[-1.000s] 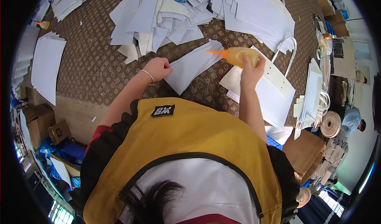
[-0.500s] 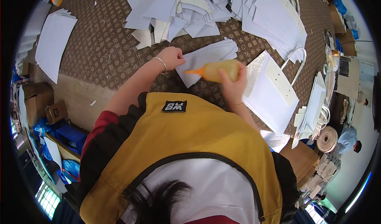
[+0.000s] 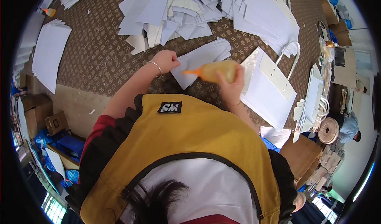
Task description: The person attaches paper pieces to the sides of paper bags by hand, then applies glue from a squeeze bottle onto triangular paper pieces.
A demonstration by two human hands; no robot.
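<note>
Bottle in right hand, over white paper stack

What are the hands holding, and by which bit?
The right hand holds the bottle by its body, away from the orange tip. The left hand is at an edge of the white papers; whether it grips can't be told.

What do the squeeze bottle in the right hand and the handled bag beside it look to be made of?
Squeeze bottle: probably soft plastic, satiny, since its body looks translucent.
Handled bag: likely smooth paper or thin card, given its flat, crisp-edged panels.
</note>
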